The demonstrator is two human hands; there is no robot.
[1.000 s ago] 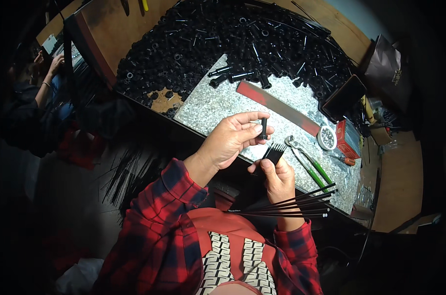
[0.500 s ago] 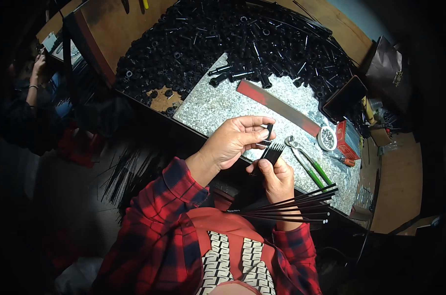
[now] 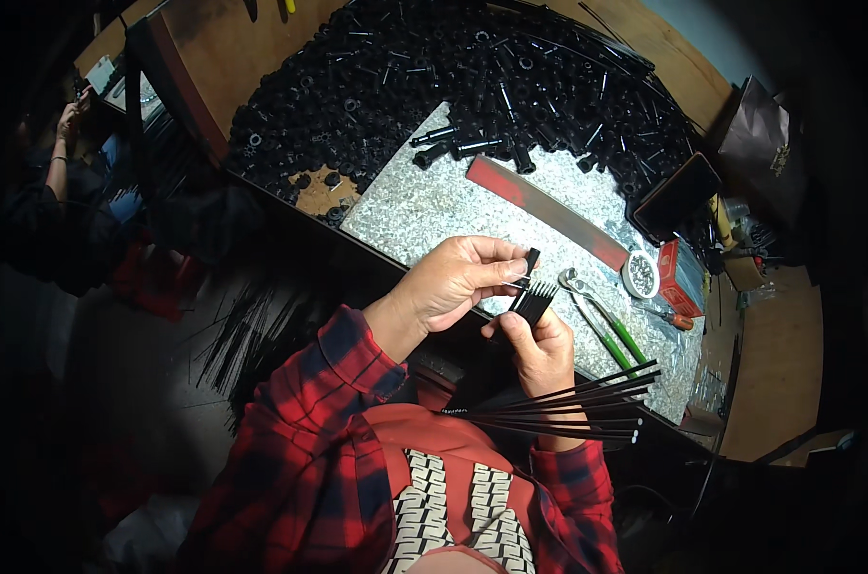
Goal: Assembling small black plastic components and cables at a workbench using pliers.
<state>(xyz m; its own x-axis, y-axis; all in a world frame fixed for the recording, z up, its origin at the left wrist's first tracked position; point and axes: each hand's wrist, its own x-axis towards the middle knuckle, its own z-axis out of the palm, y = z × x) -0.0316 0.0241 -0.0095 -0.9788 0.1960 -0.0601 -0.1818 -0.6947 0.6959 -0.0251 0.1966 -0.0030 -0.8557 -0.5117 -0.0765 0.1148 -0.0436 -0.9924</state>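
In front of my body, my left hand (image 3: 453,282) pinches a small black tube-like part (image 3: 532,258) between thumb and fingers, holding it upright. Just beside it, my right hand (image 3: 541,346) is closed on a fan of thin black rods (image 3: 535,301), their narrow ends pointing up toward the part. Whether the part touches the rod ends is hard to make out. A second spread of long black rods (image 3: 587,407), some with pale tips, stretches across my right forearm.
A large heap of small black parts (image 3: 395,105) covers the back of the bench. On the speckled slab (image 3: 395,206) lie a flat red-brown bar (image 3: 549,210), green-handled pliers (image 3: 606,325) and a round white tub (image 3: 640,275). A red box (image 3: 678,273) stands beside it. Another person's hand (image 3: 70,120) shows far left.
The small black part now stands higher and shows more clearly above my left fingertips. My hands have dropped slightly, and the rod ends in my right hand are tilted further right.
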